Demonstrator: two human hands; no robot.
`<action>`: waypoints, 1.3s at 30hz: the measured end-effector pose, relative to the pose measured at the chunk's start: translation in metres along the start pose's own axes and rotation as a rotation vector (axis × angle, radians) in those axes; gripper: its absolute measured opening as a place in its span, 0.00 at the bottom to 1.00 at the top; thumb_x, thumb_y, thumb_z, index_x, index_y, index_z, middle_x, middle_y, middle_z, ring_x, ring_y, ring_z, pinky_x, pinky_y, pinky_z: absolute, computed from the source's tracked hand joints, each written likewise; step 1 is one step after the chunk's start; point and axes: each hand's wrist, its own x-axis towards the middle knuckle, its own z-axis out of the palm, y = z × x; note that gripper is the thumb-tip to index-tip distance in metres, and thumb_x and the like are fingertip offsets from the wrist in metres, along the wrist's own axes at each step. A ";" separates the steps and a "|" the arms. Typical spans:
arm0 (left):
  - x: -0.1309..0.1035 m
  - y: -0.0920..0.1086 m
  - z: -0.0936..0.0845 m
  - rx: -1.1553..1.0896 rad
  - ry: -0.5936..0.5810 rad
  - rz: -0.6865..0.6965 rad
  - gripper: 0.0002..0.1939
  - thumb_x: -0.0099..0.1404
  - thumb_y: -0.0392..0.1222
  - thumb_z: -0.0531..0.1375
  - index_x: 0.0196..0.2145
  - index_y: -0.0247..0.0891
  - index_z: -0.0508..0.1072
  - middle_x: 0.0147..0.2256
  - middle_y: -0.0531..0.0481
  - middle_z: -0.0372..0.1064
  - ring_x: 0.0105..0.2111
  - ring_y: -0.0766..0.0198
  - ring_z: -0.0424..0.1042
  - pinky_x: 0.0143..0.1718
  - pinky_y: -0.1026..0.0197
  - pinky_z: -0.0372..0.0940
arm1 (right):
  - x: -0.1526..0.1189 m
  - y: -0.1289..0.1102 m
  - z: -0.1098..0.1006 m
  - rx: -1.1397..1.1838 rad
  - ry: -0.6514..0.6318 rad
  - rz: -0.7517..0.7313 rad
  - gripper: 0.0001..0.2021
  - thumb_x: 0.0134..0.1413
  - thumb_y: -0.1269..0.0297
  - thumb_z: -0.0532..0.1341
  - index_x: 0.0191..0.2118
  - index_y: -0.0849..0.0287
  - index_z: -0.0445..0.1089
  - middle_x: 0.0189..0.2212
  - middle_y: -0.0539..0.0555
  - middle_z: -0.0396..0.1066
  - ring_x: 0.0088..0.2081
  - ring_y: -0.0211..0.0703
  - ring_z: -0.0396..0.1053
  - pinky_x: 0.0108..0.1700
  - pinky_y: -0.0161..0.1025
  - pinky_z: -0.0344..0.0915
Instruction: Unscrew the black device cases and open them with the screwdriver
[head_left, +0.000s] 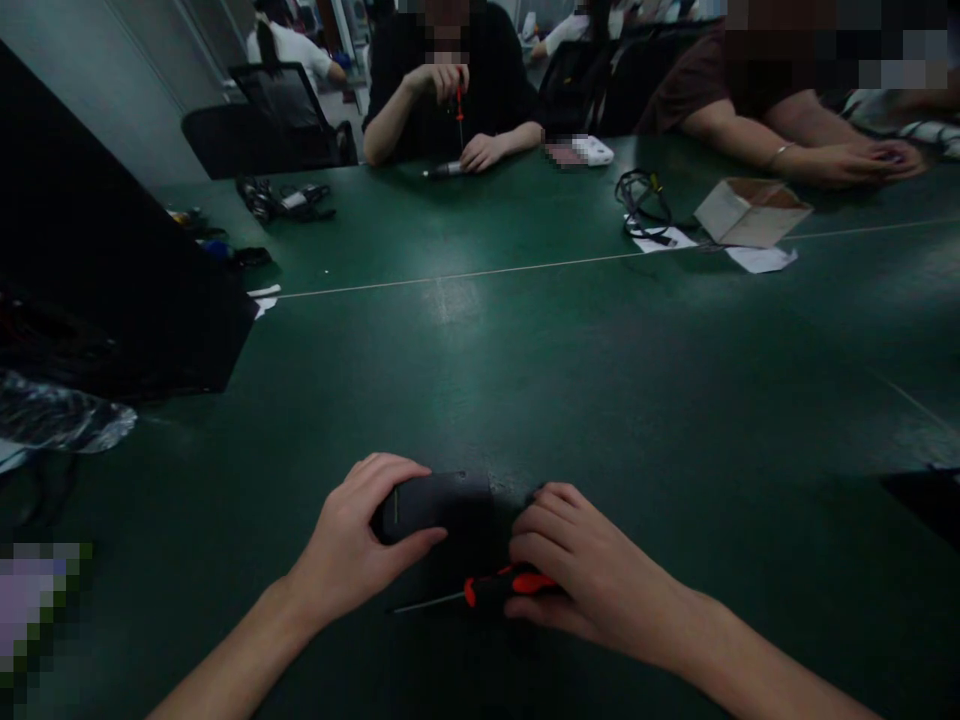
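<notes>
My left hand [349,545] is closed around the left end of a flat, dark rectangular device [442,503] on the green table, its fingers along the far edge and its thumb on the near side. Just right of the device, my right hand [581,565] curls over the handle of a red-and-black screwdriver [486,589]. The screwdriver's thin metal shaft points left, below the device and apart from it. My palm and fingers hide the rear of its handle. What kind of device this is, I cannot make out.
A tall black panel [112,250] stands at left, with clear plastic wrap [67,415] beside it. Across the green table [465,370], a person in black [450,100] holds a red screwdriver. A small open box [742,215] and coiled cables [643,203] lie far right.
</notes>
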 end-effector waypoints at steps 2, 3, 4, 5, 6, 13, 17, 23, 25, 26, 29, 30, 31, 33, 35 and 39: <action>0.000 0.000 0.000 0.012 0.007 0.003 0.20 0.63 0.46 0.69 0.50 0.41 0.72 0.45 0.45 0.75 0.44 0.54 0.75 0.44 0.54 0.72 | -0.001 0.000 0.000 0.024 0.015 -0.002 0.10 0.65 0.56 0.62 0.43 0.58 0.70 0.38 0.53 0.74 0.40 0.43 0.67 0.50 0.46 0.59; 0.000 0.000 0.000 0.013 0.009 0.013 0.20 0.63 0.46 0.69 0.50 0.41 0.72 0.45 0.45 0.75 0.44 0.54 0.75 0.44 0.54 0.72 | -0.001 0.000 0.000 0.039 0.014 -0.002 0.09 0.65 0.57 0.62 0.43 0.58 0.69 0.38 0.52 0.74 0.39 0.42 0.67 0.50 0.45 0.59; 0.001 -0.001 0.000 0.012 0.011 0.022 0.20 0.63 0.46 0.69 0.50 0.41 0.72 0.45 0.45 0.75 0.44 0.54 0.75 0.44 0.54 0.72 | -0.001 0.000 0.000 0.052 0.012 -0.004 0.08 0.65 0.59 0.61 0.43 0.58 0.69 0.38 0.52 0.74 0.38 0.42 0.67 0.49 0.45 0.59; 0.001 -0.001 0.000 0.010 0.013 0.029 0.19 0.63 0.46 0.68 0.50 0.41 0.72 0.45 0.46 0.75 0.44 0.54 0.75 0.44 0.54 0.71 | -0.001 0.000 0.000 0.060 0.010 -0.005 0.07 0.66 0.60 0.61 0.44 0.58 0.68 0.38 0.52 0.74 0.38 0.41 0.67 0.49 0.44 0.59; 0.001 -0.001 0.000 0.009 0.015 0.033 0.19 0.63 0.45 0.68 0.50 0.41 0.72 0.45 0.46 0.75 0.44 0.55 0.75 0.44 0.54 0.71 | -0.001 -0.001 -0.001 0.060 0.008 -0.008 0.06 0.66 0.62 0.61 0.44 0.58 0.68 0.38 0.51 0.74 0.38 0.41 0.68 0.49 0.44 0.59; 0.001 0.001 0.000 0.012 -0.008 0.031 0.19 0.65 0.45 0.67 0.51 0.41 0.71 0.46 0.45 0.74 0.45 0.55 0.75 0.45 0.55 0.71 | -0.001 -0.005 0.000 0.028 0.024 -0.056 0.07 0.68 0.63 0.58 0.47 0.58 0.70 0.36 0.52 0.74 0.38 0.42 0.67 0.48 0.44 0.59; -0.001 0.001 0.001 0.021 -0.009 0.025 0.20 0.65 0.45 0.67 0.52 0.41 0.70 0.46 0.45 0.74 0.46 0.55 0.75 0.45 0.55 0.71 | 0.000 -0.005 -0.001 0.027 0.025 -0.075 0.07 0.68 0.64 0.58 0.46 0.58 0.70 0.35 0.52 0.73 0.36 0.42 0.67 0.47 0.44 0.59; -0.001 0.000 0.002 0.028 -0.007 0.008 0.20 0.64 0.46 0.68 0.51 0.41 0.71 0.46 0.45 0.74 0.45 0.55 0.75 0.45 0.55 0.71 | -0.001 -0.005 0.000 0.042 0.025 -0.084 0.07 0.67 0.65 0.58 0.46 0.59 0.70 0.35 0.53 0.73 0.36 0.42 0.66 0.45 0.44 0.60; 0.000 0.001 0.002 0.029 0.002 0.008 0.20 0.64 0.46 0.68 0.51 0.41 0.71 0.46 0.45 0.74 0.45 0.55 0.75 0.45 0.55 0.71 | -0.001 -0.005 0.000 0.041 0.015 -0.087 0.07 0.67 0.64 0.58 0.46 0.59 0.70 0.34 0.53 0.73 0.36 0.42 0.66 0.44 0.44 0.61; 0.000 0.001 0.002 0.028 0.006 0.010 0.20 0.63 0.46 0.68 0.51 0.40 0.71 0.46 0.45 0.74 0.45 0.55 0.75 0.45 0.55 0.71 | -0.001 -0.005 0.000 0.041 0.013 -0.087 0.07 0.67 0.65 0.58 0.46 0.59 0.70 0.34 0.53 0.73 0.36 0.42 0.66 0.44 0.45 0.62; 0.000 0.003 0.001 0.009 0.008 0.010 0.19 0.63 0.46 0.68 0.49 0.40 0.73 0.44 0.45 0.75 0.44 0.55 0.75 0.44 0.55 0.71 | -0.001 -0.003 -0.004 0.098 0.065 -0.099 0.08 0.65 0.65 0.60 0.48 0.58 0.70 0.36 0.54 0.74 0.37 0.42 0.68 0.43 0.44 0.64; 0.001 0.004 0.001 -0.002 0.005 0.009 0.19 0.63 0.46 0.68 0.49 0.40 0.73 0.44 0.45 0.75 0.44 0.55 0.75 0.44 0.55 0.71 | -0.001 -0.002 -0.005 0.148 0.118 -0.100 0.09 0.64 0.66 0.61 0.49 0.58 0.69 0.37 0.54 0.74 0.37 0.42 0.69 0.42 0.42 0.66; 0.001 0.004 0.000 -0.012 0.002 0.008 0.19 0.63 0.46 0.69 0.49 0.40 0.73 0.44 0.45 0.75 0.44 0.55 0.75 0.44 0.56 0.71 | -0.002 0.000 -0.006 0.206 0.195 -0.084 0.10 0.63 0.66 0.62 0.50 0.57 0.68 0.37 0.54 0.74 0.37 0.41 0.70 0.40 0.40 0.67; 0.001 0.005 -0.001 -0.020 -0.002 -0.002 0.19 0.62 0.45 0.69 0.49 0.40 0.73 0.44 0.45 0.74 0.43 0.56 0.75 0.42 0.56 0.71 | -0.004 0.004 -0.008 0.321 0.399 0.024 0.10 0.63 0.66 0.63 0.49 0.54 0.68 0.36 0.52 0.74 0.36 0.39 0.72 0.37 0.36 0.68; 0.000 0.005 -0.002 -0.007 -0.006 -0.015 0.20 0.61 0.46 0.69 0.49 0.40 0.74 0.42 0.45 0.72 0.40 0.58 0.74 0.38 0.58 0.71 | -0.008 0.007 -0.006 0.424 0.606 0.224 0.07 0.63 0.63 0.63 0.46 0.52 0.70 0.35 0.51 0.74 0.34 0.38 0.72 0.34 0.33 0.69; -0.008 0.002 0.000 0.074 -0.018 -0.015 0.21 0.60 0.49 0.69 0.49 0.40 0.74 0.37 0.47 0.70 0.32 0.61 0.72 0.29 0.62 0.69 | -0.014 0.014 0.001 0.678 0.817 0.510 0.09 0.64 0.54 0.61 0.41 0.53 0.72 0.32 0.52 0.72 0.31 0.40 0.71 0.31 0.34 0.70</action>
